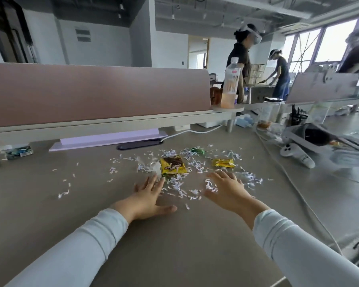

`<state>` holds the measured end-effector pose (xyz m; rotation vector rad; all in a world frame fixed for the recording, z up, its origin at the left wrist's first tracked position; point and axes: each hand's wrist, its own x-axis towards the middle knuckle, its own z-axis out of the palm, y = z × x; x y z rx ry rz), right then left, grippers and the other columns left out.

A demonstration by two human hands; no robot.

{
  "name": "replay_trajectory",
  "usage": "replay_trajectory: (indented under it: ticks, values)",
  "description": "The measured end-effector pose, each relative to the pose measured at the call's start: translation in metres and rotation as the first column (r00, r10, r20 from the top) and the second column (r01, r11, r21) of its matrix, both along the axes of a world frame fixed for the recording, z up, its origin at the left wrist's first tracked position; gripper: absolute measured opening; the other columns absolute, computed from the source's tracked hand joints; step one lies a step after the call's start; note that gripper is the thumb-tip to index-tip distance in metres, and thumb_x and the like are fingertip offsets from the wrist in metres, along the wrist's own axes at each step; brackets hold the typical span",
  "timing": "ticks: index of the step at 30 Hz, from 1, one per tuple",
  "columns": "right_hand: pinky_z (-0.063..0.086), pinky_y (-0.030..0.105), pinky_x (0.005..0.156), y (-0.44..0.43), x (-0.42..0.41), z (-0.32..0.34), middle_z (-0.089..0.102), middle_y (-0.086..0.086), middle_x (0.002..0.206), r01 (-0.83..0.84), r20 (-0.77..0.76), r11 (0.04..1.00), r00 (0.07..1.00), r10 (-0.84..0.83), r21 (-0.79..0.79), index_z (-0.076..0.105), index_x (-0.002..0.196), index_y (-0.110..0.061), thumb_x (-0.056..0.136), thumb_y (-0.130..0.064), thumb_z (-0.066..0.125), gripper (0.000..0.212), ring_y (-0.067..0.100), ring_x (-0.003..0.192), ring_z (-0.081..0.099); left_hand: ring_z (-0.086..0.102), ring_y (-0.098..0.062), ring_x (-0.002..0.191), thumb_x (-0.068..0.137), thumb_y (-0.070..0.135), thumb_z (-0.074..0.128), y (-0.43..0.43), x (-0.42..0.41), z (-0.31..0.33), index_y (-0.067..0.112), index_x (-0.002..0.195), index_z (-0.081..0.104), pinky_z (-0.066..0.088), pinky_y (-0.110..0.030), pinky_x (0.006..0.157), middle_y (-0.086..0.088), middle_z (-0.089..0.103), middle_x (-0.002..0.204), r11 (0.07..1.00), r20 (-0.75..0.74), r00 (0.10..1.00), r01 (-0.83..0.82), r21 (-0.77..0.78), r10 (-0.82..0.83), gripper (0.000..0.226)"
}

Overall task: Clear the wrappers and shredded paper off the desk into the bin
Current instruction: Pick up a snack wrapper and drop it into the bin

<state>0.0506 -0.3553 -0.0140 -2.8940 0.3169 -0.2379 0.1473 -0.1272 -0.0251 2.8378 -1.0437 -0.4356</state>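
shredded paper (187, 179) and wrappers (173, 164) all on the counter (174, 245), nothing cleared, no bin in view. left hand (148, 198) and right hand (226, 190) flat, spread, empty.

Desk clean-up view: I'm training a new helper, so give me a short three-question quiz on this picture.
1. True or false: both hands are empty and spread open over the desk.
2. Which wrapper lies nearest the left hand? A) the big yellow and brown wrapper B) the small yellow wrapper C) the green wrapper
3. Fill in: the right hand rests over white ____ paper.

Key: 1 true; 2 A; 3 shredded.
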Motion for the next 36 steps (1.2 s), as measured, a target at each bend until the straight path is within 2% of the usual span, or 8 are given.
replay_trajectory:
  ticks: [4,7,12,17,21,26,33,36]
  values:
    - [-0.003,0.062,0.113,-0.014,-0.012,-0.012,-0.002,0.001,0.158,0.186,-0.125,0.982,0.974,-0.187,-0.018,0.008,0.144,-0.034,0.076,-0.073,0.041,0.086,0.037,0.143,-0.011,-0.035,-0.023,0.135,0.030,0.101,0.007,-0.004,0.005,-0.006,0.030,0.140,-0.024,-0.013,-0.055,0.113,0.000,-0.037,0.148,0.999,0.025,0.999,0.027,0.024,-0.028,0.135]
    - [-0.005,0.065,0.110,-0.023,-0.014,-0.021,-0.011,0.002,0.158,0.311,-0.199,0.950,0.934,-0.296,0.043,-0.002,0.144,-0.038,0.071,-0.082,0.034,0.093,0.038,0.141,-0.019,-0.032,-0.025,0.137,0.027,0.101,0.002,-0.018,0.006,-0.008,0.031,0.141,-0.022,-0.012,-0.056,0.112,0.002,-0.036,0.149,0.999,0.058,0.997,0.042,0.011,-0.043,0.136]
    - [0.001,0.056,0.116,-0.026,0.005,-0.030,-0.001,0.003,0.158,0.273,-0.186,0.962,0.946,-0.265,0.019,0.003,0.146,-0.032,0.075,-0.080,0.023,0.088,0.033,0.145,-0.006,-0.030,-0.031,0.137,0.031,0.099,-0.002,-0.042,0.020,-0.014,0.036,0.139,-0.024,-0.011,-0.054,0.113,0.002,-0.036,0.149,0.997,0.109,0.993,0.060,-0.040,-0.056,0.128]
    - [0.016,0.043,0.118,-0.023,0.030,-0.028,0.015,0.001,0.156,0.109,0.040,0.983,0.992,-0.116,0.145,0.019,0.144,-0.024,0.086,-0.058,0.041,0.071,0.025,0.144,0.012,-0.031,-0.031,0.137,0.039,0.097,-0.003,-0.060,0.032,-0.014,0.033,0.143,-0.016,-0.008,-0.055,0.114,0.000,-0.035,0.149,0.994,0.124,0.992,0.036,-0.100,-0.024,0.123]
    - [0.001,0.052,0.117,-0.044,0.030,-0.023,0.009,-0.002,0.157,0.253,0.115,0.962,0.957,-0.264,0.102,0.016,0.143,-0.029,0.079,-0.064,0.049,0.080,0.027,0.145,0.002,-0.035,-0.030,0.135,0.065,0.084,0.024,-0.071,0.041,-0.013,0.037,0.142,-0.012,-0.007,-0.058,0.112,0.001,-0.038,0.148,0.991,0.150,0.989,0.015,-0.130,0.004,0.098]
    - [-0.006,0.063,0.113,-0.093,0.021,-0.021,-0.006,0.004,0.158,0.582,-0.103,0.800,0.814,-0.572,0.148,0.003,0.145,-0.034,0.062,-0.087,0.039,0.106,0.040,0.142,-0.013,-0.040,-0.031,0.131,0.073,0.076,0.040,-0.081,0.054,-0.011,0.036,0.143,-0.013,-0.011,-0.062,0.108,0.002,-0.039,0.147,0.985,0.185,0.982,-0.004,-0.170,0.036,0.096]
    - [0.007,0.044,0.119,-0.091,0.037,-0.028,0.003,0.004,0.158,0.296,-0.084,0.937,0.955,-0.285,0.186,-0.001,0.145,-0.034,0.070,-0.080,0.040,0.097,0.031,0.145,0.001,-0.020,-0.031,0.142,0.038,0.099,0.008,-0.087,0.067,-0.016,0.034,0.144,-0.010,-0.002,-0.059,0.113,0.002,-0.023,0.154,0.993,0.139,0.988,-0.044,-0.109,0.060,0.125]
    - [0.017,0.043,0.118,-0.081,0.043,-0.021,0.002,-0.004,0.158,0.202,-0.079,0.953,0.979,-0.189,0.227,0.000,0.145,-0.034,0.066,-0.081,0.043,0.101,0.025,0.145,0.006,-0.014,-0.027,0.143,0.057,0.091,0.015,-0.087,0.065,-0.017,0.033,0.145,-0.004,0.000,-0.055,0.116,0.002,-0.014,0.157,0.995,0.141,0.989,-0.040,-0.091,0.052,0.108]
